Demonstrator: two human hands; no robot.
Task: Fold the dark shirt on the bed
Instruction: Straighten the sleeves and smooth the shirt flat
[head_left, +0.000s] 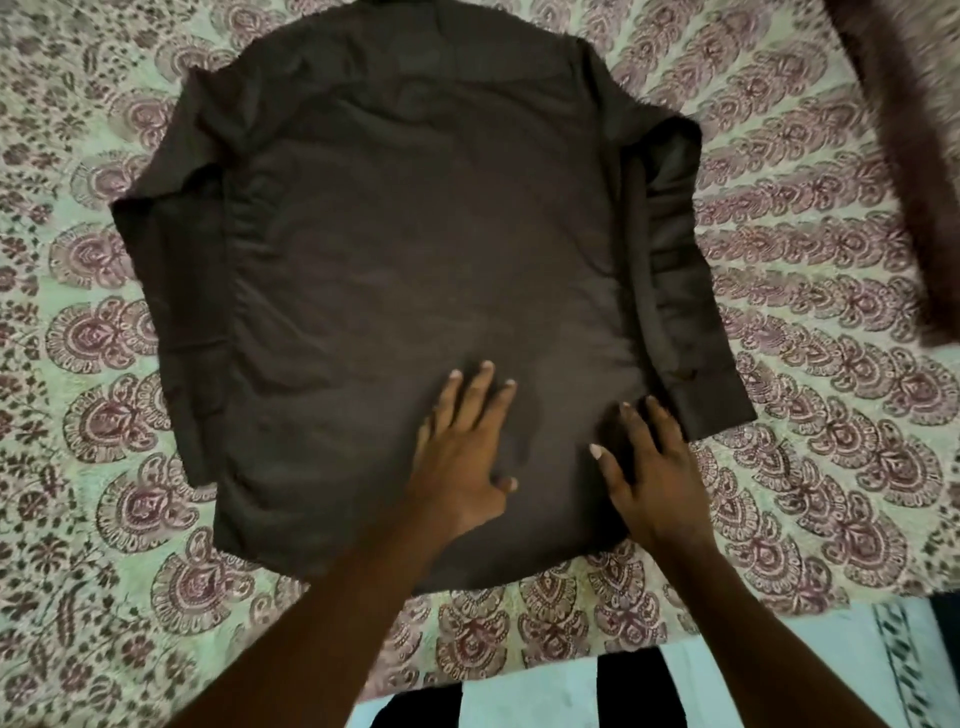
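Both hands are lying flat with fingers spread, not gripping anything, just pressing down on the dark shirt (415, 270). Left hand (462, 457) is sitting near the hem in the middle, right hand (649, 478) is resting beside it at the lower right corner, close to the cuff of the sleeve (691, 332). Shirt's lying back side up on the paisley bedspread (810, 291), both sleeves folded down along its sides. Some fuzzy brown fabric (904, 156) is lying off at the top right.
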